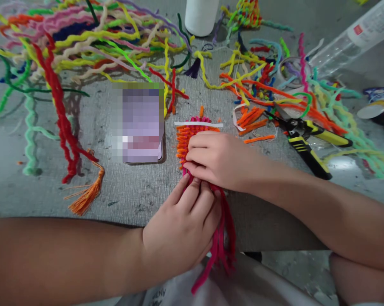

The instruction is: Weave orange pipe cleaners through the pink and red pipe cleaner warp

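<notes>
A woven strip of orange and pink pipe cleaners [182, 146] lies flat near the table's front edge, with a white strip [198, 124] across its far end. My right hand [217, 159] rests over the weave, its fingers bent and pressed onto it. Closer to me, my left hand [187, 212] is closed on the pink pipe cleaners [222, 238], whose loose ends hang past the table edge toward my lap. The fingertips of both hands nearly meet at the near end of the weave. What lies beneath the fingers is hidden.
A phone [143, 127] lies left of the weave. Yellow-black pliers [306, 138] and cut orange pieces [252, 121] are on the right. Many coloured pipe cleaners [83, 42] spread across the back left. An orange tassel [88, 191], white bottle [201, 17] and clear tube [348, 46] surround the work.
</notes>
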`<action>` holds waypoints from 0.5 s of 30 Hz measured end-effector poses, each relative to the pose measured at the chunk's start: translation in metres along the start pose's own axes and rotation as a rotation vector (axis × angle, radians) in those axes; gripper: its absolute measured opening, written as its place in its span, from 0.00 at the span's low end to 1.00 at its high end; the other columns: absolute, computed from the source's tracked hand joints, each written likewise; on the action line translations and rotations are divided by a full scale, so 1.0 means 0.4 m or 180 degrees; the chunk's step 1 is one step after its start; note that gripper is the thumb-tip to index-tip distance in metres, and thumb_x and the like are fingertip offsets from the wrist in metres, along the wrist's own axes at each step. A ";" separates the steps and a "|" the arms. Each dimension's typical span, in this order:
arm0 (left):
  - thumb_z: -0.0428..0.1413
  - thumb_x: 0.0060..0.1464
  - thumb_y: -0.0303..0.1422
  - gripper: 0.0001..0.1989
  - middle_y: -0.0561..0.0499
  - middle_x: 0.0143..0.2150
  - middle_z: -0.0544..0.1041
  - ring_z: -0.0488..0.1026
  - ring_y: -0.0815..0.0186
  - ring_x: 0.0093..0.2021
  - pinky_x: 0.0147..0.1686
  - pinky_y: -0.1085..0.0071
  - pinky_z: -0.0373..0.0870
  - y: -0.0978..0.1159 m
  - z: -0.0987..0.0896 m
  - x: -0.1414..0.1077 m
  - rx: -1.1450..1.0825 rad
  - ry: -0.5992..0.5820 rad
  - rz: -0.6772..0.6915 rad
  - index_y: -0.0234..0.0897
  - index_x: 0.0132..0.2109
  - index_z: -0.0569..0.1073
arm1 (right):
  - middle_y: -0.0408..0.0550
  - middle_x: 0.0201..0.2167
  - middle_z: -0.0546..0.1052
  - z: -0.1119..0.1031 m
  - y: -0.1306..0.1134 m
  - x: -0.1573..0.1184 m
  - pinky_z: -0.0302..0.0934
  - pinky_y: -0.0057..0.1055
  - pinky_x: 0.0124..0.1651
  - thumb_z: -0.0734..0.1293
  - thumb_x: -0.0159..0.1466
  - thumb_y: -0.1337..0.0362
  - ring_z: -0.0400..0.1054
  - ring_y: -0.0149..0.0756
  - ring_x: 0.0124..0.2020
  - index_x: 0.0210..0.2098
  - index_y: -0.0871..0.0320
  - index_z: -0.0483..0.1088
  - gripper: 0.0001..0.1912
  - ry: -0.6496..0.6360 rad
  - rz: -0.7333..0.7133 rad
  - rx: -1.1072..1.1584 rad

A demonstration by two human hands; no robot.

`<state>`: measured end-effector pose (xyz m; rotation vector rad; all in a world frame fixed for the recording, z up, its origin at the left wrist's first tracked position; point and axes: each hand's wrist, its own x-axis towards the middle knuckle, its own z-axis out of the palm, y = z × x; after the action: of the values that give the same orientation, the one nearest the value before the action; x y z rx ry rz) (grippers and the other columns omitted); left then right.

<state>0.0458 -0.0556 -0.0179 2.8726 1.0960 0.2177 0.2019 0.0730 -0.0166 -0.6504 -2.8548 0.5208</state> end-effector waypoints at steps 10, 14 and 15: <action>0.56 0.61 0.43 0.29 0.32 0.57 0.76 0.75 0.42 0.58 0.64 0.44 0.72 0.002 0.004 -0.003 -0.0061 -0.0009 -0.0042 0.26 0.61 0.73 | 0.52 0.35 0.77 0.000 -0.001 0.003 0.63 0.36 0.42 0.62 0.74 0.66 0.69 0.38 0.37 0.34 0.62 0.78 0.16 0.0037 0.0154 0.0073; 0.57 0.61 0.47 0.30 0.35 0.56 0.76 0.72 0.41 0.57 0.65 0.34 0.67 -0.004 0.004 -0.005 -0.0091 0.0012 -0.0124 0.30 0.62 0.73 | 0.50 0.35 0.77 -0.019 0.003 -0.002 0.64 0.35 0.44 0.63 0.72 0.68 0.71 0.37 0.38 0.33 0.62 0.77 0.13 0.0335 0.0223 0.0357; 0.57 0.61 0.48 0.30 0.36 0.55 0.76 0.73 0.42 0.56 0.64 0.34 0.67 -0.007 0.003 -0.003 -0.0124 0.0007 -0.0129 0.30 0.62 0.73 | 0.51 0.36 0.77 -0.024 0.002 -0.004 0.64 0.35 0.44 0.63 0.72 0.68 0.71 0.38 0.39 0.34 0.62 0.77 0.13 0.0383 0.0258 0.0385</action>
<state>0.0432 -0.0544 -0.0197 2.8139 1.1362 0.2377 0.2060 0.0758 -0.0084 -0.7514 -2.6706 0.6382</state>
